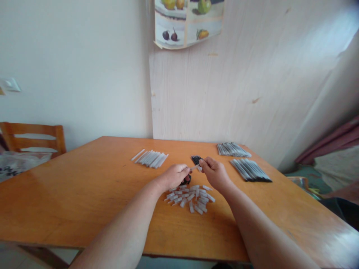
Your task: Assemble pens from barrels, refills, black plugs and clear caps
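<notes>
My left hand (176, 176) and my right hand (214, 172) meet above the middle of the table, both with closed fingers. Between their fingertips runs a thin pale tube (195, 167), pinched at each end. Just behind the hands lies a small row of black pieces (195, 160), partly covered by the right hand. More dark pieces (186, 180) show under the left fingers, too hidden to make out. Nearer to me, a loose pile of short whitish plastic pieces (192, 198) spreads over the wood.
On the wooden table (84, 201), a row of white tubes (152, 158) lies at back left. Two rows of slim pen-like sticks lie at right, one farther back (233, 149), the other nearer with dark ends (250, 170). A wooden chair (33, 135) stands left.
</notes>
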`<control>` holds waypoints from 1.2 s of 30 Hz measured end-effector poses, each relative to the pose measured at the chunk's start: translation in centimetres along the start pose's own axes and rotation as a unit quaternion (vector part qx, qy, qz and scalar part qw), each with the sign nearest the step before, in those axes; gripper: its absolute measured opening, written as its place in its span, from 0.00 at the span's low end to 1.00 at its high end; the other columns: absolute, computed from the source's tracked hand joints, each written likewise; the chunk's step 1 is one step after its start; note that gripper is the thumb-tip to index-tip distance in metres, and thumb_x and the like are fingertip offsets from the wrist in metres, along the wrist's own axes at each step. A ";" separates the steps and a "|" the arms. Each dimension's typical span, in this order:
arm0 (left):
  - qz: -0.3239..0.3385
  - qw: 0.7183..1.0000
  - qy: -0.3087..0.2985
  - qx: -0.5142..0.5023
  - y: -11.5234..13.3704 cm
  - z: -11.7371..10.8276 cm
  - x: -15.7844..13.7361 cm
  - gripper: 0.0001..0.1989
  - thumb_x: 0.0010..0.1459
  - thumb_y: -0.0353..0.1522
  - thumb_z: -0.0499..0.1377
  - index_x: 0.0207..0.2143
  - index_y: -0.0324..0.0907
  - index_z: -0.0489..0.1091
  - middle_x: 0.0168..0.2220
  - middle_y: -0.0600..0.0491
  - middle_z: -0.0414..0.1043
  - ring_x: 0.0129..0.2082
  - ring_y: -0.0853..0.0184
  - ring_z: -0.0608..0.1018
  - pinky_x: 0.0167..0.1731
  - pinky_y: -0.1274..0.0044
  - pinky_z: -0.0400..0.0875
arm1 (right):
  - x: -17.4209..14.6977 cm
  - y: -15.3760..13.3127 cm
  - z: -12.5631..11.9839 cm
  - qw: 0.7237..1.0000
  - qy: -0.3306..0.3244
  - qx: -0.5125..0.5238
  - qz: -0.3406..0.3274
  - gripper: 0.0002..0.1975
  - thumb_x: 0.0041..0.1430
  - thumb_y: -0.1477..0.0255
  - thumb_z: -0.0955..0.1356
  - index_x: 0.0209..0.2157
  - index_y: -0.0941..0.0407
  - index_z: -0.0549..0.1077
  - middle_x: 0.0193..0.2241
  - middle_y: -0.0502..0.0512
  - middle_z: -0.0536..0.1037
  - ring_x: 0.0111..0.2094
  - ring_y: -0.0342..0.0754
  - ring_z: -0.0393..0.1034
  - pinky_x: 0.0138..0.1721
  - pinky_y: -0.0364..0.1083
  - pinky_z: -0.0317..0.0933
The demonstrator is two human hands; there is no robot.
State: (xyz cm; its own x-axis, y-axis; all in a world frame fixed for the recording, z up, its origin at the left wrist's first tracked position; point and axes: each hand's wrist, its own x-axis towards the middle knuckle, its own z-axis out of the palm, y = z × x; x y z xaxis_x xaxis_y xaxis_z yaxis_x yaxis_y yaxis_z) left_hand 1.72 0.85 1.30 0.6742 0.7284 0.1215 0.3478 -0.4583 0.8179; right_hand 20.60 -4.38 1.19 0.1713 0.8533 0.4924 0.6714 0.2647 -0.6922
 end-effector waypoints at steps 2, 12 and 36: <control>-0.004 1.000 -0.009 -0.005 0.0 0.0 0.0 0.20 0.62 0.44 0.47 0.33 0.38 0.70 0.30 0.51 0.74 0.28 0.69 0.72 0.29 0.78 0.65 | 0.0 0.1 0.0 1.000 0.000 0.006 0.006 0.19 0.60 0.58 0.61 0.22 0.55 0.65 0.17 0.48 0.65 0.21 0.42 0.57 0.23 0.42 0.49; 0.028 0.997 0.073 0.010 -0.3 0.5 0.3 0.12 0.54 0.39 0.57 0.31 0.39 0.72 0.28 0.53 0.75 0.27 0.69 0.73 0.28 0.78 0.64 | 0.1 0.3 0.3 0.997 -0.009 0.038 0.062 0.20 0.59 0.56 0.61 0.21 0.55 0.63 0.15 0.46 0.63 0.18 0.41 0.54 0.20 0.41 0.46; -0.026 0.998 0.008 -0.055 0.5 0.1 -0.4 0.15 0.55 0.41 0.56 0.30 0.38 0.73 0.26 0.50 0.75 0.24 0.70 0.71 0.25 0.79 0.61 | 0.2 -0.2 -0.1 0.987 -0.012 0.117 0.110 0.19 0.56 0.56 0.63 0.20 0.55 0.63 0.15 0.44 0.60 0.18 0.40 0.51 0.21 0.41 0.46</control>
State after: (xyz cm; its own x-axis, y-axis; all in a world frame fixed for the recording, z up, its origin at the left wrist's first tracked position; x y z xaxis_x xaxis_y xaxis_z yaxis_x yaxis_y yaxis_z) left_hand 1.68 0.30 1.64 0.6465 0.7582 0.0846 0.3085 -0.3613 0.8799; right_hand 20.51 -4.34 1.46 0.2757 0.9112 0.3060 0.4351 0.1655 -0.8850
